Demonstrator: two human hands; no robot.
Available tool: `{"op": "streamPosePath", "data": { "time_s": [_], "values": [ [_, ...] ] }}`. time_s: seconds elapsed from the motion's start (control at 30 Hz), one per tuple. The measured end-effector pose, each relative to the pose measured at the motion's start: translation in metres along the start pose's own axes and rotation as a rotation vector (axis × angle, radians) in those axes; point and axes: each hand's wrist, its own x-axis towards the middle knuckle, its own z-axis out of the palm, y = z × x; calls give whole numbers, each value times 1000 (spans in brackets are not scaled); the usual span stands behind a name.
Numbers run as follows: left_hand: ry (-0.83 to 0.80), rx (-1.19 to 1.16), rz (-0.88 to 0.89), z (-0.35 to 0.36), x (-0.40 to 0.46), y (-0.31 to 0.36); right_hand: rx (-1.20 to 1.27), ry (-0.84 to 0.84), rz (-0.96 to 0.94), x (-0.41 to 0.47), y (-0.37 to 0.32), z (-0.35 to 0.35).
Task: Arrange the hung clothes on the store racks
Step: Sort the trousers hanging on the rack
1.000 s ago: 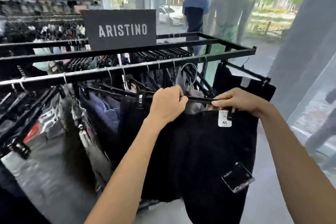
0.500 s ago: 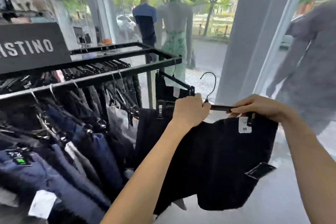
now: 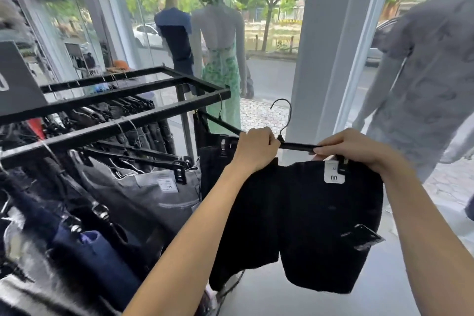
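At centre frame both hands curl round a black hanger (image 3: pixel 295 146): left hand (image 3: pixel 256 147) beside the hook, right hand (image 3: pixel 355 149) at the clip. Black shorts (image 3: pixel 307 218) hang from it, off the rack (image 3: pixel 133 120) at left.

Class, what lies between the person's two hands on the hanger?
In the head view, only a bare stretch of the hanger's black bar spans between left hand and right hand, its hook rising beside the left hand.

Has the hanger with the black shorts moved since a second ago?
Yes. The hanger with the shorts was in among the rack by the hung clothes; now it is held clear past the rack's end, hook free in the air.
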Motion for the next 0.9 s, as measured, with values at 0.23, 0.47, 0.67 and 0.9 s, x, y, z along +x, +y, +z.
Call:
{"op": "streamPosePath", "data": {
  "time_s": [0.23, 0.47, 0.67, 0.9],
  "values": [
    [-71, -199, 41, -1, 13, 15, -201, 63, 5, -5, -19, -36],
    [-200, -193, 87, 15, 16, 35, -305, 107, 55, -28, -20, -48],
    [-132, -136, 8, -1, 12, -11, -265, 91, 64, -3, -36, 4],
    [219, -94, -241, -41, 16, -82, -54, 302, -65, 64, -84, 117]
  ]
}}
